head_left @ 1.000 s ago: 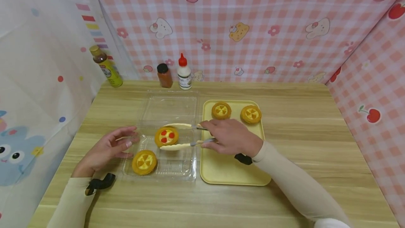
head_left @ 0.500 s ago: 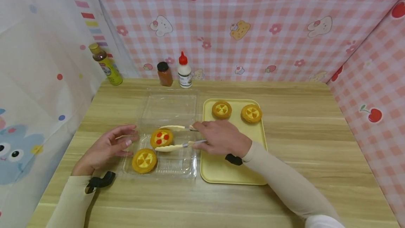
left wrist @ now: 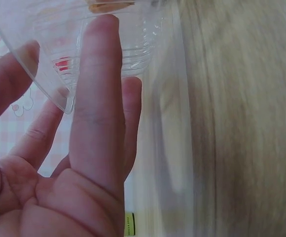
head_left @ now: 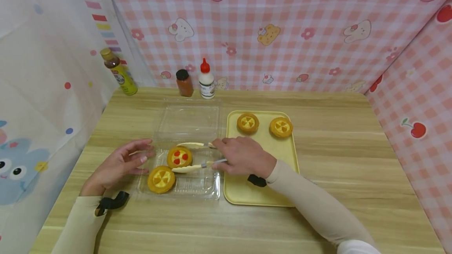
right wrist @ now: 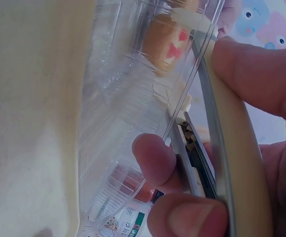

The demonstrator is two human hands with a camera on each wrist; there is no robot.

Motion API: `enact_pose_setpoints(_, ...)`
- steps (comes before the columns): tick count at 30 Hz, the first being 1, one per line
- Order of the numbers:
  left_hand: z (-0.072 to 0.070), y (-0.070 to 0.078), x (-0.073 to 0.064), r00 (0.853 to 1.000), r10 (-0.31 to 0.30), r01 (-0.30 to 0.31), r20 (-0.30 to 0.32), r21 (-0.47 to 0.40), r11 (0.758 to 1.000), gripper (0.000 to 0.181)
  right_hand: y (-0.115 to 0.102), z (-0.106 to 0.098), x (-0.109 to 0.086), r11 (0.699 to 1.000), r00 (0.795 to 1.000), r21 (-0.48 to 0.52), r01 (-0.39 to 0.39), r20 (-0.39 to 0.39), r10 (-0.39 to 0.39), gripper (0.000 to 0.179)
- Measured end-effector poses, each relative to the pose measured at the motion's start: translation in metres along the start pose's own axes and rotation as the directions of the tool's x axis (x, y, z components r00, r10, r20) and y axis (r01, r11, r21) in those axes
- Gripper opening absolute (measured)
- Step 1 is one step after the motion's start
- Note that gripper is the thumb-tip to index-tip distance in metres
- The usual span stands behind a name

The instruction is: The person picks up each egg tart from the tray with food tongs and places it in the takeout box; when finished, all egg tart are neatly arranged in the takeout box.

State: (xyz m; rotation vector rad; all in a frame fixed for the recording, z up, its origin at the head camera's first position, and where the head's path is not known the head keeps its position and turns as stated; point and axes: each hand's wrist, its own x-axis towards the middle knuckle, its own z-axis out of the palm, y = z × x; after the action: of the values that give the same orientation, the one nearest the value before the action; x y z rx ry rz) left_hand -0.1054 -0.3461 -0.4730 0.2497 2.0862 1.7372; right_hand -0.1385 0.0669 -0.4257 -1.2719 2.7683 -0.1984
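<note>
Gripping tongs, the right hand has their tips on either side of the red-dotted tart, which sits toward the left edge of the clear box, just behind a yellow tart. The left hand, fingers loosely spread, is at that edge. Two more tarts lie near the far corners of the tray.

My right hand has thumb and fingers wrapped around the tongs, cream on the outside with grey metal edges. Past them there's a tart with red bits on top, seen through the clear plastic container. Also got a pale yellow tray filling the left side, plus a labelled bottle at the bottom, lol.
</note>
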Motion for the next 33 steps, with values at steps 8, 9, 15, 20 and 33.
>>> enact_pose_setpoints(8,0.001,-0.001,0.000,1.000,0.013,-0.013,0.002,0.003,1.000,0.051,0.000,0.000,-0.002,1.000,1.000,-0.007,0.017,-0.020,-0.017,0.067)
enact_pose_setpoints(9,0.001,-0.002,0.001,1.000,0.016,-0.016,0.003,0.004,1.000,0.051,0.000,-0.001,-0.003,1.000,1.000,-0.003,0.016,-0.020,-0.016,0.067)
enact_pose_setpoints(15,0.000,-0.002,0.000,1.000,0.025,-0.025,0.005,-0.006,1.000,0.052,0.000,-0.007,-0.006,0.999,1.000,0.034,0.000,-0.013,0.000,0.072)
enact_pose_setpoints(20,0.000,-0.002,0.000,1.000,0.028,-0.028,0.008,-0.012,1.000,0.053,0.002,-0.012,-0.010,0.998,1.000,0.067,-0.014,-0.019,0.016,0.074)
enact_pose_setpoints(33,0.001,-0.001,0.000,1.000,0.027,-0.027,0.005,-0.021,0.999,0.053,0.015,-0.017,-0.033,0.994,0.989,0.096,-0.049,-0.133,0.061,0.071)
